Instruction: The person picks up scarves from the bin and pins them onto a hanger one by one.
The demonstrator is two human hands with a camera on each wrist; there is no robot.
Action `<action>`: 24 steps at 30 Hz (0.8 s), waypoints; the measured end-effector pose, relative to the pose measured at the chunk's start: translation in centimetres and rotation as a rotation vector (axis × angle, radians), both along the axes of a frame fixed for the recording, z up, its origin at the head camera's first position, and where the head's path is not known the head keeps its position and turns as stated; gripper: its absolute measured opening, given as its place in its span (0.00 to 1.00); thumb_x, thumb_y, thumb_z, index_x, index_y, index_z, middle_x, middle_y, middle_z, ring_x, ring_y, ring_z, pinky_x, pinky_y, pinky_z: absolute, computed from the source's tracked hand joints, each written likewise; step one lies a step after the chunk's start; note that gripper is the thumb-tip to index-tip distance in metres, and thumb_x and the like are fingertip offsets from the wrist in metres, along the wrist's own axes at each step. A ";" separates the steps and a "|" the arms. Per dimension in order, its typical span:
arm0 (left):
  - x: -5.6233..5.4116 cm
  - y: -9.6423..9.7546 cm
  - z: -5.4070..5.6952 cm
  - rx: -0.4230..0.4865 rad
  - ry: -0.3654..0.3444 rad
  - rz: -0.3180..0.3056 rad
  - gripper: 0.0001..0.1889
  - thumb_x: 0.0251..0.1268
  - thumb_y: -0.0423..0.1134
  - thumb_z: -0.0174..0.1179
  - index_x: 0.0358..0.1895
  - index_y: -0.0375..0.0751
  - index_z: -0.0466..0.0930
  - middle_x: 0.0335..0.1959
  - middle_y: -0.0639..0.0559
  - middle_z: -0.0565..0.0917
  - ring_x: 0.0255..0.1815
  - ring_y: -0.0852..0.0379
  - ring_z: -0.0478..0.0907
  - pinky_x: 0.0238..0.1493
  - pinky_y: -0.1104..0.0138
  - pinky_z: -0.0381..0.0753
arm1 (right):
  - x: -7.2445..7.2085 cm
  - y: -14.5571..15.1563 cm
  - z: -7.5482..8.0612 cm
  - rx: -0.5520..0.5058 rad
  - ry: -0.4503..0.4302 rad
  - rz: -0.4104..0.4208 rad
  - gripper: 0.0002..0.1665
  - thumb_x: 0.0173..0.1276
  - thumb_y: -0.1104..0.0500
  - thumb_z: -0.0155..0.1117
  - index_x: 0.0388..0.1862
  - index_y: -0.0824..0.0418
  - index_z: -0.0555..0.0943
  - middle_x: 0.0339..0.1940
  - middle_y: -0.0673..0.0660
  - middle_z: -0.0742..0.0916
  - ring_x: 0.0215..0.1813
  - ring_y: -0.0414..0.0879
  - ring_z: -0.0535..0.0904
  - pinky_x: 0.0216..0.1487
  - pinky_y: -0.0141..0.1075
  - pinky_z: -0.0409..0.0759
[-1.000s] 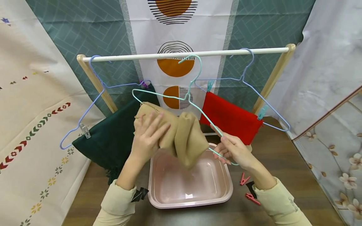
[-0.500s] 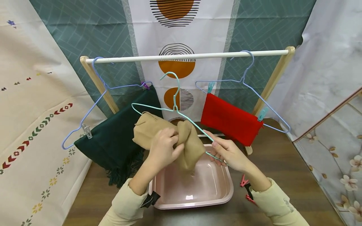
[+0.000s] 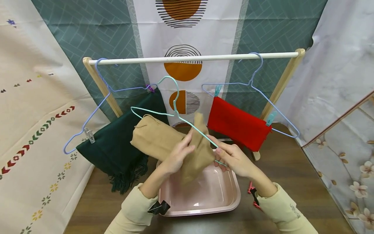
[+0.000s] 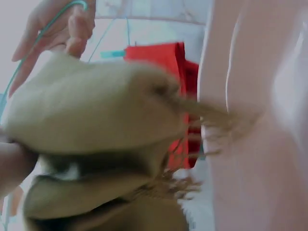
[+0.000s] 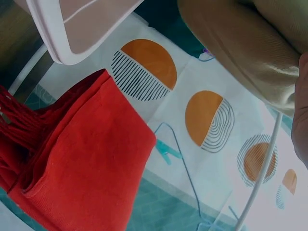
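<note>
A tan fringed cloth [image 3: 156, 135] hangs over the lower bar of a mint-green wire hanger [image 3: 152, 111]. My left hand [image 3: 176, 156] pinches the cloth near its middle, where a fold stands up. The fringe shows blurred in the left wrist view, beside the bunched cloth [image 4: 96, 106]. With thumb and fingers, my right hand [image 3: 233, 157] grips the hanger's right end. The hanger's hook is below the white rail [image 3: 216, 58] and off it. In the right wrist view, part of the cloth [image 5: 231, 43] fills the upper right corner.
Below the hands stands a pink basin [image 3: 204, 208]. A dark green cloth [image 3: 117, 143] hangs clipped to a blue hanger [image 3: 100, 105] at left. At right, a red cloth [image 3: 236, 122] hangs from another blue hanger [image 3: 271, 104]. Red clothespins [image 3: 250, 188] lie partly behind my right wrist.
The hanger has come down from rail height, then shifted slightly left. My left hand has moved from the cloth's left part to its middle. My right hand keeps its grip.
</note>
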State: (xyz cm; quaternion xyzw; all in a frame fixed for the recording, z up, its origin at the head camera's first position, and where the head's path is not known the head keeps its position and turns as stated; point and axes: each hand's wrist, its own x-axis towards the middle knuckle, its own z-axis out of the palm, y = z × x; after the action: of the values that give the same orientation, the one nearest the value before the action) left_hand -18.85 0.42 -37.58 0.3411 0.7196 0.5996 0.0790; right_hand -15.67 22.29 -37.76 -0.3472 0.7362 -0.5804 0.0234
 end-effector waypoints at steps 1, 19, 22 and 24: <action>0.0 -0.1 -0.1 -0.106 0.126 -0.047 0.30 0.65 0.35 0.42 0.68 0.26 0.47 0.69 0.37 0.53 0.70 0.54 0.48 0.68 0.60 0.47 | 0.0 0.1 0.0 -0.004 -0.003 -0.002 0.28 0.71 0.72 0.41 0.69 0.61 0.59 0.17 0.57 0.76 0.13 0.48 0.68 0.10 0.37 0.69; -1.8 -4.8 2.2 -0.622 0.849 0.164 0.35 0.42 0.33 0.53 0.64 0.41 0.64 0.61 0.44 0.69 0.65 0.47 0.60 0.65 0.44 0.43 | -0.1 0.8 0.1 -0.054 -0.038 -0.010 0.19 0.72 0.70 0.40 0.59 0.74 0.68 0.08 0.55 0.70 0.12 0.46 0.67 0.11 0.32 0.67; -2.9 -6.7 2.2 -0.772 0.933 0.207 0.36 0.44 0.37 0.63 0.64 0.46 0.65 0.61 0.43 0.70 0.65 0.46 0.59 0.64 0.42 0.44 | -0.1 0.8 0.2 -0.072 -0.014 -0.010 0.18 0.71 0.70 0.41 0.57 0.75 0.69 0.09 0.55 0.70 0.12 0.46 0.66 0.10 0.32 0.66; -3.4 -7.2 1.7 -0.811 1.017 0.219 0.34 0.47 0.35 0.66 0.62 0.43 0.67 0.58 0.42 0.72 0.62 0.46 0.63 0.63 0.44 0.51 | -0.2 0.7 0.2 -0.087 -0.010 -0.021 0.17 0.70 0.71 0.42 0.54 0.76 0.71 0.09 0.56 0.70 0.12 0.47 0.66 0.09 0.32 0.65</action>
State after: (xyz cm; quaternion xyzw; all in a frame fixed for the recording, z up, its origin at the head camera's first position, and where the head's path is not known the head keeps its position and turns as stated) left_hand -22.20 -6.78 -35.90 0.4497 0.8667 0.0496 -0.2100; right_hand -15.84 23.00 -37.61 -0.3374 0.7139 -0.6136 0.0059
